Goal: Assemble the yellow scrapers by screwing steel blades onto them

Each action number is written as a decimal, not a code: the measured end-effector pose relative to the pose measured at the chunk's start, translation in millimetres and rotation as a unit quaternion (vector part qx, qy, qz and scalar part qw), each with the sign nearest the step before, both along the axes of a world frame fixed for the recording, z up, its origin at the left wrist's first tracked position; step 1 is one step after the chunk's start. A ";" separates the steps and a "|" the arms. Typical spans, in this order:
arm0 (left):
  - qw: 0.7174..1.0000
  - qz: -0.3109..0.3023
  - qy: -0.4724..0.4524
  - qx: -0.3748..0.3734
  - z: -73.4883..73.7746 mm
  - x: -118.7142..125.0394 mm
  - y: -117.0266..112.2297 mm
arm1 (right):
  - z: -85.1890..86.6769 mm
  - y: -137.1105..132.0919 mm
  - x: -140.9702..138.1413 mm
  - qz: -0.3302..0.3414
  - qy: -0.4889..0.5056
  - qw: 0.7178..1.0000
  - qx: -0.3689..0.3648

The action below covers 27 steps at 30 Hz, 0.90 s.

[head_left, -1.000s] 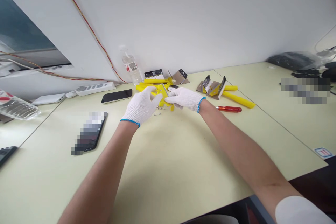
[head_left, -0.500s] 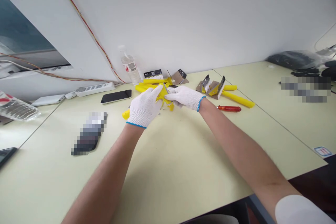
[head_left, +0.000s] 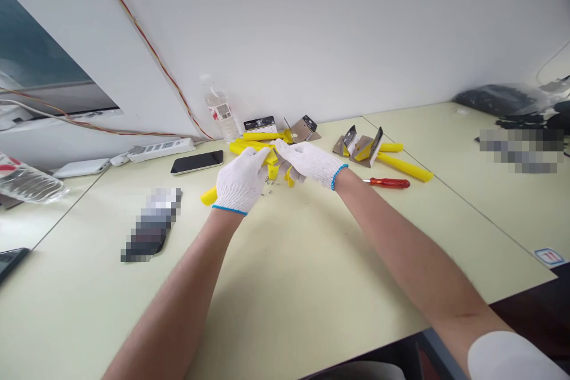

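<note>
A person in white knit work gloves with blue cuffs handles yellow plastic parts at a pale green table (head_left: 312, 285). The left hand (head_left: 241, 181) curls closed around a yellow plastic handle (head_left: 208, 196), whose long axis slants from lower left, under the left palm, toward the right hand (head_left: 309, 163). The left hand is the nearer to its exposed end. The right hand's fingertips (head_left: 279, 145) meet the handle's far part between the gloves; whether they grip or only touch it cannot be told. Small metal screws (head_left: 268, 181) lie just below the handle. Behind it sit more yellow handles (head_left: 253, 145), a water bottle (head_left: 220, 113) and a black-and-white package (head_left: 260, 124). To its left lie a smartphone (head_left: 196, 161) and a white power strip (head_left: 161, 149); to its right, steel-bladed scrapers (head_left: 363, 148) and a red-handled screwdriver (head_left: 386, 183). No brand or writing can be read on the bottle or package.
</note>
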<state>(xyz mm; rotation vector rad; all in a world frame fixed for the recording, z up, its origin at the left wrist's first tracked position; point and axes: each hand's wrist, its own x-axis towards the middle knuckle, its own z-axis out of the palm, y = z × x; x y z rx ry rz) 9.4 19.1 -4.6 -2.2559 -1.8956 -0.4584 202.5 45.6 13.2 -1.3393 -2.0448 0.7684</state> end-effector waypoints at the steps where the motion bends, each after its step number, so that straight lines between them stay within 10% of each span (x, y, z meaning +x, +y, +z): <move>1: 1.000 0.003 -0.021 0.006 1.2 -3.2 1.1 | -0.5 0.4 -0.4 0.007 -0.027 1.000 0.012; 12: 0.985 0.036 -0.168 -0.028 19.6 -27.4 8.2 | -31.2 -20.1 -44.4 0.078 -0.326 0.941 0.048; 27: 0.986 0.032 -0.157 -0.036 21.1 -27.8 10.5 | -41.4 -18.4 -39.1 0.091 -0.266 0.959 0.026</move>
